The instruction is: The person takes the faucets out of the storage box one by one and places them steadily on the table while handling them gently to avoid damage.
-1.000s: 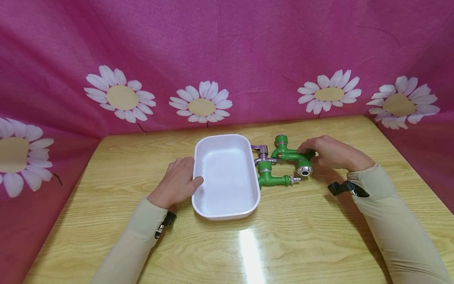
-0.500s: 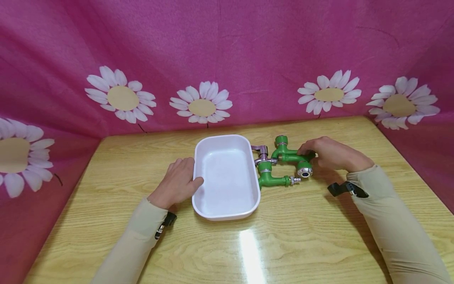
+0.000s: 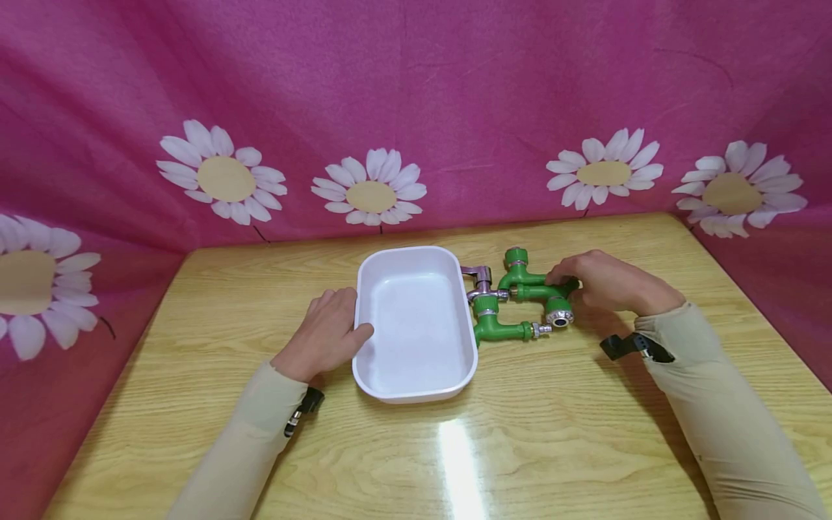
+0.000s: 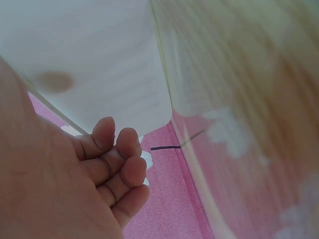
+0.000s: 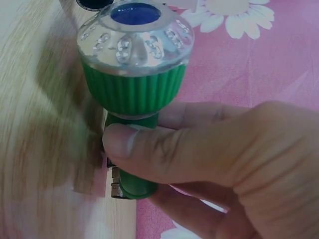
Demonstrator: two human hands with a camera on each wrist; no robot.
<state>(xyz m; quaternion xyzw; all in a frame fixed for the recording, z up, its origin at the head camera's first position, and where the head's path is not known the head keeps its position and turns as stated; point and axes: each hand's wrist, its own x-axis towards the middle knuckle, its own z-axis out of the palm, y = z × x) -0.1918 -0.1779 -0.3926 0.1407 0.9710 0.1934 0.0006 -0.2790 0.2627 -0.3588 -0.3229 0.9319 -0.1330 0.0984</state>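
Observation:
My left hand (image 3: 325, 336) holds the left wall of a white rectangular tray (image 3: 416, 397), thumb over the rim on the inside and fingers outside. In the left wrist view the fingertips (image 4: 130, 144) curl beside the tray's outer wall. My right hand (image 3: 607, 278) grips a green tap (image 3: 559, 303) with a chrome-topped knob; the right wrist view shows the thumb across its body, just below the ribbed knob (image 5: 134, 92). Immediately left of it lie a second green tap (image 3: 516, 267), a chrome lever tap (image 3: 481, 278) and, nearer the front, another green tap (image 3: 500, 330).
All of this stands on a wood-grain table (image 3: 552, 433). A pink curtain (image 3: 481, 108) printed with white daisies hangs behind the table and along both sides. The taps lie tight against the tray's right side.

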